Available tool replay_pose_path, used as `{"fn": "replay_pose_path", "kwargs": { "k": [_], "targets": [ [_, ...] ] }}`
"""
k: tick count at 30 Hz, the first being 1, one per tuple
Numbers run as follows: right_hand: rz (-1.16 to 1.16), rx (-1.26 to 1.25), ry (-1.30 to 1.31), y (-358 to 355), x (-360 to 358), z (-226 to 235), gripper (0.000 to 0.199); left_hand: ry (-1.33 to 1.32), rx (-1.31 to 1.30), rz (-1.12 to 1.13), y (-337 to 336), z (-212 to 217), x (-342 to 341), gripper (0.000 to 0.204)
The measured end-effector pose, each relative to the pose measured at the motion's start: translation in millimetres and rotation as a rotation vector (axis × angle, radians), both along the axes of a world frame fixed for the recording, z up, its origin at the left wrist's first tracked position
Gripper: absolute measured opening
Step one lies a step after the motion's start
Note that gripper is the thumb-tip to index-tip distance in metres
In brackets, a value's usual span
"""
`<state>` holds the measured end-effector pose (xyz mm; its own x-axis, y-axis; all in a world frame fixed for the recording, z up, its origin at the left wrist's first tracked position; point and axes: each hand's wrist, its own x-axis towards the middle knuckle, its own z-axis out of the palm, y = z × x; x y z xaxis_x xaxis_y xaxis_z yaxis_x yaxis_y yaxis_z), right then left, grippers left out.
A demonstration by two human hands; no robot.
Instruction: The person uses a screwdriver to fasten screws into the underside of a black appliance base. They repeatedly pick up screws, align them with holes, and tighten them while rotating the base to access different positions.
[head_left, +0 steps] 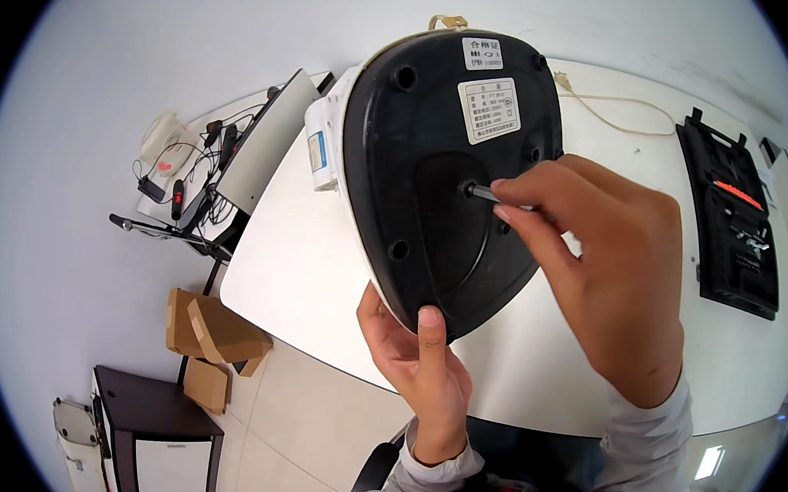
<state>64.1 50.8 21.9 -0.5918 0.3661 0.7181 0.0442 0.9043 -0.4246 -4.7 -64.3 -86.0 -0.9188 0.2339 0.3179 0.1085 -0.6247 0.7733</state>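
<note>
A white electric appliance with a black underside [409, 199] is tilted up on the table, its base turned toward me. The base has two white labels and several round recessed holes. My left hand [425, 367] grips its lower edge, thumb on the black face and fingers behind. My right hand [609, 249] pinches a thin grey metal shaft [483, 193], which looks like a screwdriver bit. The shaft's far end is at a hole near the middle of the base. My fingers hide its near end.
A black tool case [730, 222] lies unfolded on the white table [291, 281] at the right. A beige cord [631, 101] curls behind the appliance. At the left are a side desk with tangled black cables [216, 181], cardboard boxes [213, 332] and a dark cabinet [149, 400].
</note>
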Motion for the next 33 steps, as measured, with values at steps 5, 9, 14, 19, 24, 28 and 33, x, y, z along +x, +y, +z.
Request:
{"fn": "replay_pose_path", "kwargs": {
  "k": [5,9,14,19,24,28,33],
  "targets": [
    [-0.079,0.062,-0.01,-5,4,-3,0.012,0.009,-0.004,-0.006,2,0,2,0.055],
    [-0.134,0.144,0.048,-6,4,-19,0.014,0.003,-0.031,0.003,5,-4,5,0.055],
    [-0.174,0.233,0.067,-1,8,-34,0.014,0.085,-0.086,0.061,12,-13,7,0.048],
    [-0.199,0.197,0.074,-2,13,-45,0.014,0.086,-0.073,0.025,12,-17,9,0.048],
    [-0.102,-0.092,0.158,16,14,-59,0.01,0.154,-0.149,0.032,13,-30,9,0.051],
    [-0.065,-0.26,0.09,17,20,-54,0.012,0.199,-0.178,0.042,16,-33,9,0.053],
    [0.07,-0.607,0.023,20,19,-44,0.018,0.204,-0.178,0.023,15,-29,9,0.05]
  ]
}}
